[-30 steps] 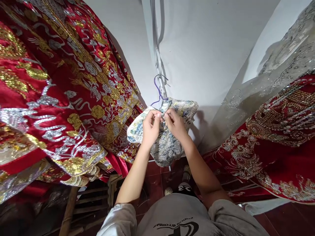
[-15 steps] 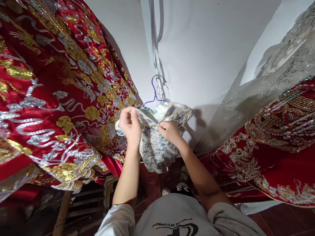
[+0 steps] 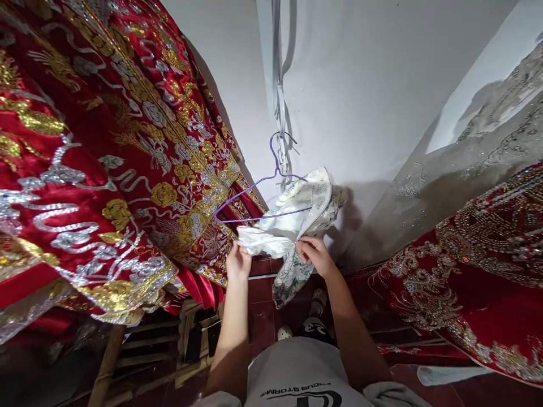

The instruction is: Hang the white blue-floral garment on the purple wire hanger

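Observation:
A purple wire hanger (image 3: 250,186) hangs by its hook from a white strap (image 3: 279,107) against the wall. Its left arm is bare, while a small patterned white top (image 3: 292,226) still covers the right arm. My left hand (image 3: 238,263) pinches the top's loose left side, just below the hanger's left corner. At the middle of the garment, my right hand (image 3: 314,252) grips the edge of the opening. The white inner side of the cloth shows, and its lower part hangs crumpled beneath my right hand.
A red dress with gold and silver embroidery (image 3: 144,152) fills the left side. To the right hang a sheer beaded veil (image 3: 424,186) and a red beaded dress (image 3: 479,294). A wooden slatted frame (image 3: 148,345) stands low at the left on the red tiled floor.
The top's left side has come off the hanger's left arm, baring the purple wire. Both hands have moved lower, and the garment has folded open to show its inside.

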A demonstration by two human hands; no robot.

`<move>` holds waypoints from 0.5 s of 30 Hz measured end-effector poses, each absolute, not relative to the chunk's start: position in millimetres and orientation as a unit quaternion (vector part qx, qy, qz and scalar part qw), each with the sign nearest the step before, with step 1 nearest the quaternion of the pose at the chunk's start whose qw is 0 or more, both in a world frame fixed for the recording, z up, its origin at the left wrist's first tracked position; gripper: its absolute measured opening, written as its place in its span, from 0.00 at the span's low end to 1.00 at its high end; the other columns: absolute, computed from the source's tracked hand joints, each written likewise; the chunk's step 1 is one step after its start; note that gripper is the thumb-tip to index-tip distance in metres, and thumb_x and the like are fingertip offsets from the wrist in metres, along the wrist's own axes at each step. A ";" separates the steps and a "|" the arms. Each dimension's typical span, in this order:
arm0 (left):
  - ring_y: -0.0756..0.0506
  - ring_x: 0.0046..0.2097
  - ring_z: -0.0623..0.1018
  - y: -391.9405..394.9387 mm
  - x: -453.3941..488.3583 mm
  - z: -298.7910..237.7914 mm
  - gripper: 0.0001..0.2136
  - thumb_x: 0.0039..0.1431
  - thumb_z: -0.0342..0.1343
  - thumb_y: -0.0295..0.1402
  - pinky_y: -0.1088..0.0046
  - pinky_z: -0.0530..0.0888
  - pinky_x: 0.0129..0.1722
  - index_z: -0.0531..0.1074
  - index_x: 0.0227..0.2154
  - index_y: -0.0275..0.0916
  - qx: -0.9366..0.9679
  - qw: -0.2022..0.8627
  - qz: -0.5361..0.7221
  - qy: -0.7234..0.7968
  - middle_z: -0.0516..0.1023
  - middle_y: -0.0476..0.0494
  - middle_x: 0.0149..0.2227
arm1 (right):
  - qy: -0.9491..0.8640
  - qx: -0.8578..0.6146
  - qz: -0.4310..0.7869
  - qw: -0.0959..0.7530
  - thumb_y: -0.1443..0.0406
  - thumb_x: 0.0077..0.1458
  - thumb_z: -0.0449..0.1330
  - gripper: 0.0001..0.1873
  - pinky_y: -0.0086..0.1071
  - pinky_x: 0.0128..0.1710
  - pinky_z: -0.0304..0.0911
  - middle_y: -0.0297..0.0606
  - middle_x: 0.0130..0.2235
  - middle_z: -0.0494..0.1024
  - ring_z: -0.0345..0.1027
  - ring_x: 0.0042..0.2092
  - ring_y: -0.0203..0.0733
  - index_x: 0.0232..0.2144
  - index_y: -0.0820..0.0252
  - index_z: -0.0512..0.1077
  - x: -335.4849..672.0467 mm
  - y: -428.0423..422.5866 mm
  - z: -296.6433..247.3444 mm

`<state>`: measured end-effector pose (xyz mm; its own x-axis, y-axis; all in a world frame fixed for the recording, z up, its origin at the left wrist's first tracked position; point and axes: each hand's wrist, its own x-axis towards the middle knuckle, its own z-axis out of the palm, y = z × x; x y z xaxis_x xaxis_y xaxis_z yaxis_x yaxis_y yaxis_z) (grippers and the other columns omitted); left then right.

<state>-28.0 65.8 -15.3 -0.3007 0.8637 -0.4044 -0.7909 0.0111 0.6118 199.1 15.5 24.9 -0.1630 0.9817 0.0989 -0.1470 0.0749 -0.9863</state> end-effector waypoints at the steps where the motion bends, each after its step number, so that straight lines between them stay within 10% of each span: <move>1: 0.52 0.27 0.75 63.1 -19.4 -23.9 0.12 0.67 0.50 0.24 0.76 0.76 0.38 0.68 0.26 0.36 0.043 0.608 0.680 0.407 0.73 0.49 0.24 | -0.526 -0.403 0.556 0.503 0.56 0.57 0.59 0.20 0.31 0.25 0.52 0.27 0.15 0.61 0.52 0.19 0.32 0.18 0.56 0.63 202.6 15.0 22.4; 7: 0.48 0.40 0.79 44.6 10.9 -20.4 0.06 0.58 0.65 0.32 0.70 0.75 0.49 0.73 0.32 0.38 0.189 0.653 0.659 0.321 0.79 0.45 0.35 | -0.575 -0.509 0.572 0.288 0.54 0.58 0.61 0.19 0.32 0.28 0.59 0.33 0.19 0.70 0.62 0.24 0.37 0.21 0.58 0.69 218.8 10.3 -3.9; 15: 0.44 0.39 0.77 -9.8 46.4 48.2 0.09 0.66 0.59 0.38 0.67 0.73 0.44 0.78 0.33 0.40 0.669 0.507 0.467 0.277 0.78 0.43 0.34 | -0.547 -0.465 0.557 0.417 0.35 0.62 0.41 0.37 0.39 0.45 0.68 0.40 0.31 0.75 0.72 0.41 0.47 0.31 0.56 0.74 199.6 18.5 1.3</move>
<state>46.4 -9.8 48.2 0.4096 0.8448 0.3444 -0.1040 -0.3318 0.9376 199.6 18.5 1.3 -0.2197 0.9736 -0.0616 0.0444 -0.0531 -0.9976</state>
